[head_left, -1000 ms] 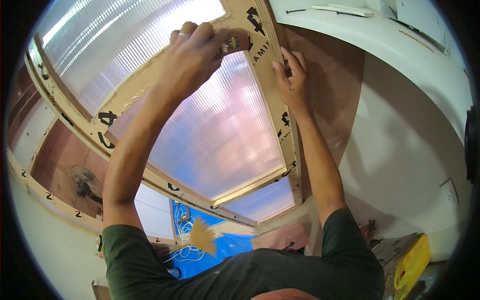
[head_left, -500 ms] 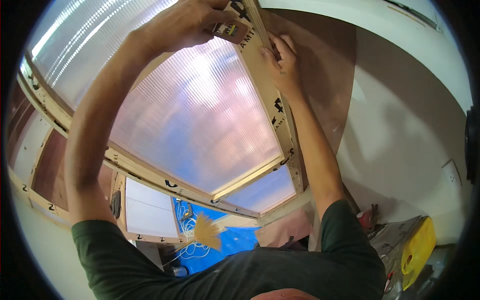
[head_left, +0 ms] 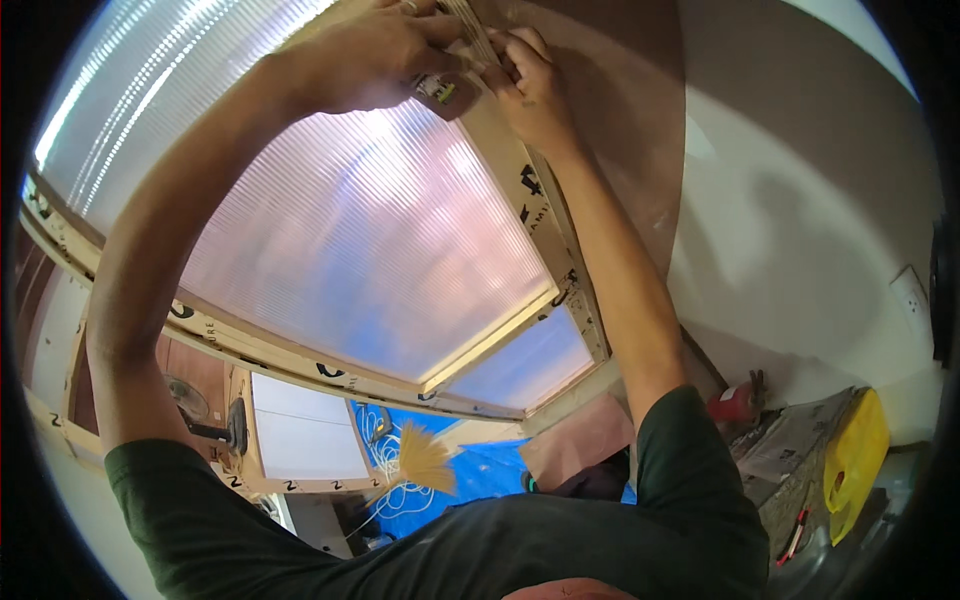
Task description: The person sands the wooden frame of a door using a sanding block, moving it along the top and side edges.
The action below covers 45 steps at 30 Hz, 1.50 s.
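Holding small brown block (head_left: 457,101) in left hand (head_left: 385,58), just below fingers. Resting curled right hand (head_left: 533,90) beside it at wooden frame (head_left: 508,158); cannot tell if gripping. Apparently at frame-edge work; next, needing steady bracing.

Dark green shirt (head_left: 560,535), 2 short sleeves (head_left: 690,455), 1 ring (head_left: 409,8).

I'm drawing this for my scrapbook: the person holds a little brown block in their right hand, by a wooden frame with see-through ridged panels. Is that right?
Not quite: the head view shows the left hand holding the little brown block. The right hand is at the frame's edge. The wooden frame and ridged panels are right.
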Motion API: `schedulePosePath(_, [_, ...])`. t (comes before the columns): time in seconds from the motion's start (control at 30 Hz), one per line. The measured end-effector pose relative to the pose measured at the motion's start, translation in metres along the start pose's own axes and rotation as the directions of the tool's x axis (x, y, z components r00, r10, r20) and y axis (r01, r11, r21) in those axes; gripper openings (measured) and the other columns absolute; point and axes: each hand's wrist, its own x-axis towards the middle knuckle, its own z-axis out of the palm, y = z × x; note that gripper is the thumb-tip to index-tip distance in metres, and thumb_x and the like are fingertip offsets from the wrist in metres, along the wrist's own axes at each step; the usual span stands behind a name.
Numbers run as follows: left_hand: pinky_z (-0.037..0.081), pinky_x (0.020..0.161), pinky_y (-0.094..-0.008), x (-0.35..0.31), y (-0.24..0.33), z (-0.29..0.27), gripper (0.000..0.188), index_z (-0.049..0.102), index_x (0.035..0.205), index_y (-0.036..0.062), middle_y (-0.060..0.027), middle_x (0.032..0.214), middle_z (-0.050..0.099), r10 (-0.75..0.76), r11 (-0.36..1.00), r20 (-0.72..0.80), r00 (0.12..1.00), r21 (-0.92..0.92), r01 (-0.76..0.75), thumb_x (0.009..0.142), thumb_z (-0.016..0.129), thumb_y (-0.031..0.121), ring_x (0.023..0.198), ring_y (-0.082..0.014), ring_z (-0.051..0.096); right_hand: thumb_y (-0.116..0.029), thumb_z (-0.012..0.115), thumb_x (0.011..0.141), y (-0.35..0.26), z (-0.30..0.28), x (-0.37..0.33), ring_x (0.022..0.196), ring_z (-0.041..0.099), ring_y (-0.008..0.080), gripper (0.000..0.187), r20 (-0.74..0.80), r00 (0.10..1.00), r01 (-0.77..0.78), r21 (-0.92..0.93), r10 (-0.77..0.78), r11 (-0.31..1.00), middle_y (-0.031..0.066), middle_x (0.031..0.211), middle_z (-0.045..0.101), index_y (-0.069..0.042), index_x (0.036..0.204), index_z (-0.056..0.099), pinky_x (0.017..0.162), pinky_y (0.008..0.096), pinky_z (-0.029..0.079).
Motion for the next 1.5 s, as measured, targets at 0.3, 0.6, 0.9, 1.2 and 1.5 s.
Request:
schedulePosePath(0.3, [0.054,0.108,-0.0423,0.02,0.05,0.064,0.042,0.078,0.121,0.0127,-0.0017,0.134,0.066,0.021,0.999,-0.193,0.981,-0.025,-0.026,0.08,0.083,0.006,0.135,-0.023,0.057,-0.008,0.065,0.103,-0.044,-0.026,0.007,0.112,0.064,0.0294,0.042,0.17,0.968,-0.178,-0.059,0.186,0.982,0.0147,0.122,0.062,0.001,0.144,0.058,0.094,0.0406,0.054])
schedulePosePath(0.6, [0.041,0.123,-0.0417,0.033,0.1,0.107,0.031,0.077,0.12,0.0168,-0.0006,0.135,0.065,-0.033,0.992,-0.039,0.999,-0.122,0.028,0.091,0.07,0.008,0.14,-0.0188,0.051,-0.003,0.077,0.091,-0.024,-0.033,0.02,0.087,0.064,0.0177,0.041,0.211,0.966,-0.149,-0.014,0.148,0.989,0.0095,0.101,0.063,0.004,0.129,0.066,0.074,0.0305,0.054])
schedulePosePath(0.9, [0.041,0.113,-0.0401,0.069,0.171,0.166,0.013,0.073,0.099,0.0207,-0.0007,0.125,0.066,0.077,0.984,0.066,0.995,-0.165,-0.065,0.093,0.062,0.016,0.133,-0.0221,0.053,-0.002,0.079,0.086,-0.027,-0.033,0.025,0.082,0.063,0.0164,0.034,0.225,0.965,-0.123,-0.069,0.135,0.99,0.0085,0.096,0.062,0.004,0.117,0.067,0.072,0.0306,0.054])
schedulePosePath(1.2, [0.049,0.109,-0.0368,0.097,0.253,0.249,0.019,0.079,0.102,0.0152,-0.0017,0.107,0.077,0.091,0.995,-0.244,0.965,-0.005,-0.096,0.091,0.064,0.019,0.124,-0.0266,0.063,-0.003,0.078,0.087,-0.032,-0.035,0.03,0.085,0.064,0.0178,0.033,0.258,0.949,-0.165,-0.09,0.183,0.982,0.0095,0.097,0.063,0.003,0.118,0.067,0.074,0.0324,0.055])
schedulePosePath(1.5, [0.047,0.102,-0.0432,0.036,0.253,0.144,0.029,0.075,0.116,0.012,-0.0054,0.115,0.066,0.151,0.773,-0.38,0.913,-0.53,-0.348,0.091,0.066,0.021,0.116,-0.0282,0.06,-0.013,0.081,0.091,-0.019,-0.038,0.021,0.077,0.061,0.012,0.044,0.278,0.936,-0.226,0.004,0.216,0.974,0.0055,0.104,0.06,0.001,0.129,0.067,0.072,0.0261,0.053])
